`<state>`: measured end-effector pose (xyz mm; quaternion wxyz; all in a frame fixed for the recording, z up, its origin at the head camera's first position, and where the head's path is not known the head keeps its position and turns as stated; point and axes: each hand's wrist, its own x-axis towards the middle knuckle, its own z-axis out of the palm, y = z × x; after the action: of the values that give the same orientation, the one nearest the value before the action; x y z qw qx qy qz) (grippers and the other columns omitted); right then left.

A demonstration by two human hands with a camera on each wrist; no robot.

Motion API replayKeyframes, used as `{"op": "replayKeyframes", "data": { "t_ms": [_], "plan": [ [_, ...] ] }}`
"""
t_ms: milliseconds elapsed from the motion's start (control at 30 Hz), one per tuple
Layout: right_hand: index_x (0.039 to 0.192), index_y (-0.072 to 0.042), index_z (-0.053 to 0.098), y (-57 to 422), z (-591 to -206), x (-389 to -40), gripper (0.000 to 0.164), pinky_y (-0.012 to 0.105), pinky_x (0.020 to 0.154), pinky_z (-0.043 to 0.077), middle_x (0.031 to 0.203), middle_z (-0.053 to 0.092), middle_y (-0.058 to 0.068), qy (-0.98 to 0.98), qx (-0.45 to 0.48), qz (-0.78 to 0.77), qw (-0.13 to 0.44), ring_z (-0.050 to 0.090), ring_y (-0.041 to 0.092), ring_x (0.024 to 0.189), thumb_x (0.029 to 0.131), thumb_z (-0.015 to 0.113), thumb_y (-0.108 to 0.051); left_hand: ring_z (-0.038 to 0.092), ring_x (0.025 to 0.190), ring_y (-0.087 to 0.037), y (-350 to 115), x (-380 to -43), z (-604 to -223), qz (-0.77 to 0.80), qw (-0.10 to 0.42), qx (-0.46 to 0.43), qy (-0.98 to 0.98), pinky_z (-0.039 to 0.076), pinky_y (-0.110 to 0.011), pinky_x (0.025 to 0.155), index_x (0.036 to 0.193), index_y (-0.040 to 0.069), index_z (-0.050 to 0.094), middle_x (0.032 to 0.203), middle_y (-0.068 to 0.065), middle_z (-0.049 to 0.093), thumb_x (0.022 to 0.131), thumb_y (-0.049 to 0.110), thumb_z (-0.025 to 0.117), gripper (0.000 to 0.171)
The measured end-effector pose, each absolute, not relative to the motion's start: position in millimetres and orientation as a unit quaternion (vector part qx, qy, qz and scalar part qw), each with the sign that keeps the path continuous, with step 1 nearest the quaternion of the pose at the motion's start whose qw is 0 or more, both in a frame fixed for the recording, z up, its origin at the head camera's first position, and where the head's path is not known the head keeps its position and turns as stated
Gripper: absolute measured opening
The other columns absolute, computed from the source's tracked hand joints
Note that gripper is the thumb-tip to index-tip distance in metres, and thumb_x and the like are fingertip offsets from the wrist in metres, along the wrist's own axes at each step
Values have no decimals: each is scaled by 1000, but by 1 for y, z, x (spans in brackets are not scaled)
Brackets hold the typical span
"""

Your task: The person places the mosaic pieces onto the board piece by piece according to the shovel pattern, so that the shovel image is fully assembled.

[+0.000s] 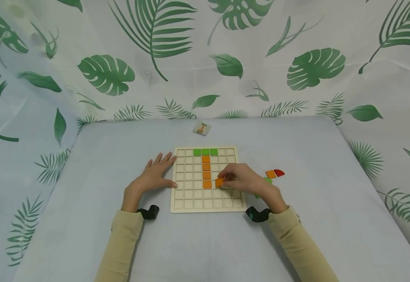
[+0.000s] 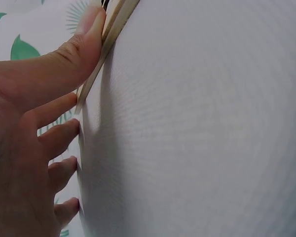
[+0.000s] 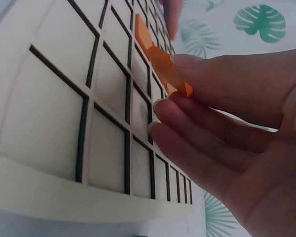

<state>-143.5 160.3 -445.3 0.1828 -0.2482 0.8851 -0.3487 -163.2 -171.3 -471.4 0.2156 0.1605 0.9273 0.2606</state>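
Observation:
A pale wooden grid board [image 1: 189,204] lies on the table. Three green tiles [image 1: 205,152] sit side by side in its far row, and a column of several orange tiles [image 1: 206,167] runs toward me below the middle one. My right hand [image 1: 241,178] pinches an orange square tile [image 3: 168,69] between thumb and fingers, just right of the column's nearest tile. My left hand [image 1: 154,175] rests at the board's left edge, fingers spread, its thumb [image 2: 84,44] on the rim. In the right wrist view the held tile looks tilted over the grid.
Right of the board lie a loose orange tile [image 1: 270,174] and a red quarter-round piece [image 1: 279,172]. Green pieces [image 1: 268,180] are partly hidden by my right forearm. Beyond the board lies a small pattern card [image 1: 202,128]. A leaf-print curtain [image 1: 177,66] surrounds the table.

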Motion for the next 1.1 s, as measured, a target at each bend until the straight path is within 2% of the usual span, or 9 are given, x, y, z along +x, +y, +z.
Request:
{"op": "replayKeyframes", "data": {
  "t_ms": [633, 1100],
  "plan": [
    [108, 1, 76, 143, -447, -141, 19, 24, 73, 55, 94, 71, 5, 907, -286, -284, 122, 62, 15, 81, 90, 77, -5, -4, 159, -43, -171, -168, -467, 260, 224, 165, 925, -5, -65, 126, 165, 8, 21, 173, -17, 9, 89, 37, 80, 101],
    [107, 1, 77, 143, -452, -133, 18, 23, 73, 53, 98, 68, 7, 910, -267, -289, 131, 58, 13, 81, 89, 76, -2, -5, 160, -40, -171, -162, -472, 279, 235, 161, 917, -6, -62, 127, 165, 7, 21, 173, -15, 9, 87, 42, 77, 102]
  ]
}}
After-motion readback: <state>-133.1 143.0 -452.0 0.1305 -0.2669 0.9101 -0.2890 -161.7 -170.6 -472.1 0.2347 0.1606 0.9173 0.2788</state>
